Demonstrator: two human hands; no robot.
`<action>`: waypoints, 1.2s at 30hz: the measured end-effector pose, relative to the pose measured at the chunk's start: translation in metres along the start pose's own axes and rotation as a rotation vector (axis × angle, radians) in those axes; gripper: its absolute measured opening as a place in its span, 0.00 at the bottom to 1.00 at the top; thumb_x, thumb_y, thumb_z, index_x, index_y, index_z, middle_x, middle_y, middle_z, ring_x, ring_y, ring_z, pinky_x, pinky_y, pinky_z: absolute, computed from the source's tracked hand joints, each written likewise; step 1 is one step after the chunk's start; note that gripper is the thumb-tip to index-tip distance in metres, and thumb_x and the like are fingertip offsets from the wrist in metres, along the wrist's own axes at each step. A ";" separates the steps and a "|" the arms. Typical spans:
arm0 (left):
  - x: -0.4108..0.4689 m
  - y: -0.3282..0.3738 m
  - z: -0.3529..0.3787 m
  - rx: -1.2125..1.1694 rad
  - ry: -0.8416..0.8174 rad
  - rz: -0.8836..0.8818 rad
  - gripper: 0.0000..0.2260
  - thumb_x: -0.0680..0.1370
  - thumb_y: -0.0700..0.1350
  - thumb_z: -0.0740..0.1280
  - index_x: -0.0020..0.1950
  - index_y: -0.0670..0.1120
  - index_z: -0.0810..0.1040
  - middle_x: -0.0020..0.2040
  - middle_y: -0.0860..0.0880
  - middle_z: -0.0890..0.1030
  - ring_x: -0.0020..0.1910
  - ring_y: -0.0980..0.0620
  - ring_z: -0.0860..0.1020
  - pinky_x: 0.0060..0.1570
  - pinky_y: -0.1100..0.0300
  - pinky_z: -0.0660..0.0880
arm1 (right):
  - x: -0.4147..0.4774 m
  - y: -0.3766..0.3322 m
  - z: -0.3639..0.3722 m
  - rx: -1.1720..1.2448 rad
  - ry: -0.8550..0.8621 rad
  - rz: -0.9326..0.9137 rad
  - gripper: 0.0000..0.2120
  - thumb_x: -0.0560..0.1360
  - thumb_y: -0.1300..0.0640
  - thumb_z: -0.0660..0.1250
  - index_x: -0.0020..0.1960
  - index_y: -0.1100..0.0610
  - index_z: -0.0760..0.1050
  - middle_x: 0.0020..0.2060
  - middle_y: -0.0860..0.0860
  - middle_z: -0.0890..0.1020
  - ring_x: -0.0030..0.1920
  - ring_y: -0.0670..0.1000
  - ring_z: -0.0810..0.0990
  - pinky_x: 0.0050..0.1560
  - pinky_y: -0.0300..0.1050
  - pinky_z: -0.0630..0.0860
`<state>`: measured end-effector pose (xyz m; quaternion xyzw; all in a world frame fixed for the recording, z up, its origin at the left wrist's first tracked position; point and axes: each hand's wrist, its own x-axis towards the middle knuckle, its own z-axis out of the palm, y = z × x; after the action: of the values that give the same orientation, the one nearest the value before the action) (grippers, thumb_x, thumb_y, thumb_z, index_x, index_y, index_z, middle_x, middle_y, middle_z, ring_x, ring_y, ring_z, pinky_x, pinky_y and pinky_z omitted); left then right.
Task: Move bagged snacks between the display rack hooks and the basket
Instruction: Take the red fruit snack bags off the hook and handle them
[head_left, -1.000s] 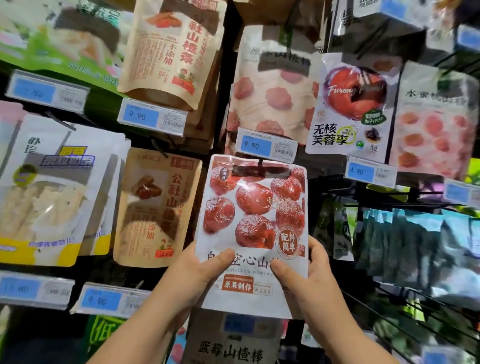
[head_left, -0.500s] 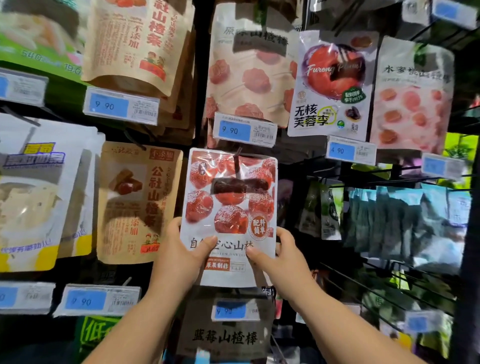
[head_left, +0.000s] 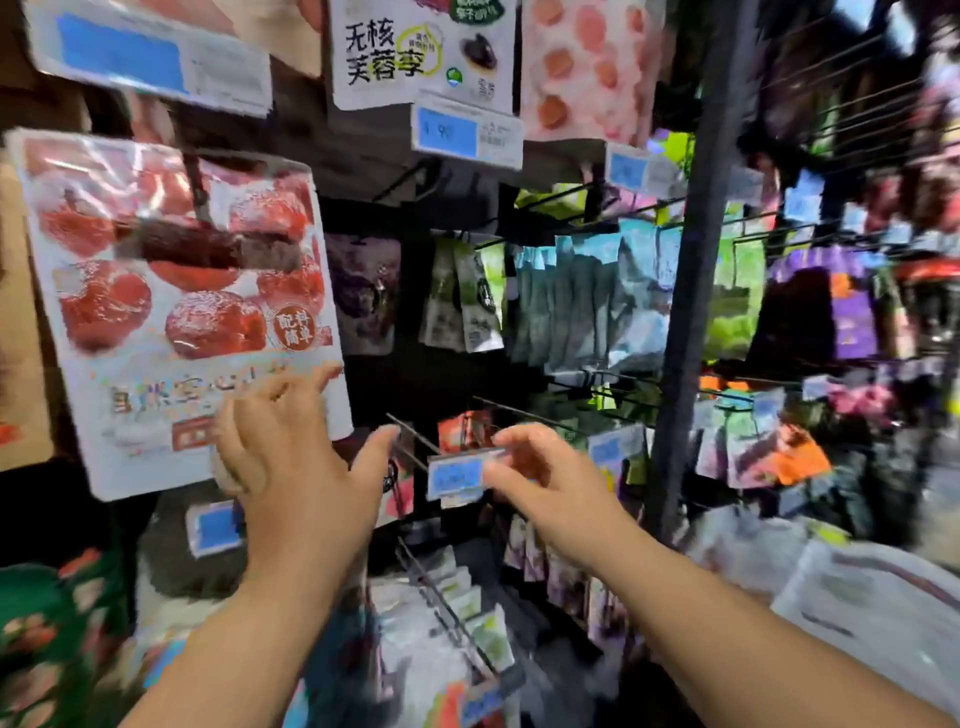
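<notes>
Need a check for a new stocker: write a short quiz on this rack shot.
1. True or false: the right hand grips the red-fruit bag.
2. Where is the red-fruit bag? A in a basket; B hanging on the rack; C lying on the floor.
3. Fill in: the ___ hand is nearer the red-fruit bag.
Key: 1 false, the right hand holds nothing; 2 B; 3 left hand.

Bare left hand (head_left: 296, 467) and right hand (head_left: 550, 491) on unsleeved forearms (head_left: 727, 639).
</notes>
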<state>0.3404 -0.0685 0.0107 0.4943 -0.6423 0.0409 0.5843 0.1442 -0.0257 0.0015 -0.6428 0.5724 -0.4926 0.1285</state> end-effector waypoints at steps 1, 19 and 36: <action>-0.009 0.011 0.011 -0.010 -0.014 0.037 0.28 0.69 0.50 0.77 0.66 0.46 0.73 0.62 0.37 0.71 0.67 0.32 0.64 0.67 0.41 0.55 | -0.007 0.011 -0.014 -0.032 0.029 0.023 0.09 0.76 0.54 0.71 0.49 0.42 0.73 0.43 0.46 0.81 0.41 0.42 0.77 0.45 0.34 0.73; -0.245 0.161 0.197 -0.533 -0.863 0.564 0.20 0.72 0.59 0.70 0.60 0.53 0.80 0.54 0.55 0.79 0.58 0.50 0.73 0.59 0.57 0.68 | -0.197 0.137 -0.244 -0.702 0.208 0.862 0.19 0.74 0.44 0.72 0.62 0.48 0.75 0.61 0.49 0.77 0.59 0.52 0.76 0.55 0.47 0.75; -0.292 0.225 0.198 -0.688 -1.050 0.558 0.16 0.77 0.58 0.58 0.53 0.56 0.84 0.49 0.56 0.83 0.51 0.59 0.76 0.53 0.60 0.72 | -0.243 0.167 -0.272 -0.475 0.052 0.800 0.17 0.70 0.46 0.76 0.56 0.43 0.76 0.54 0.45 0.77 0.54 0.43 0.77 0.57 0.41 0.74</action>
<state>-0.0041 0.0924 -0.1649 0.0511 -0.9201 -0.2615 0.2869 -0.1359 0.2404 -0.1077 -0.3703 0.8754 -0.2757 0.1433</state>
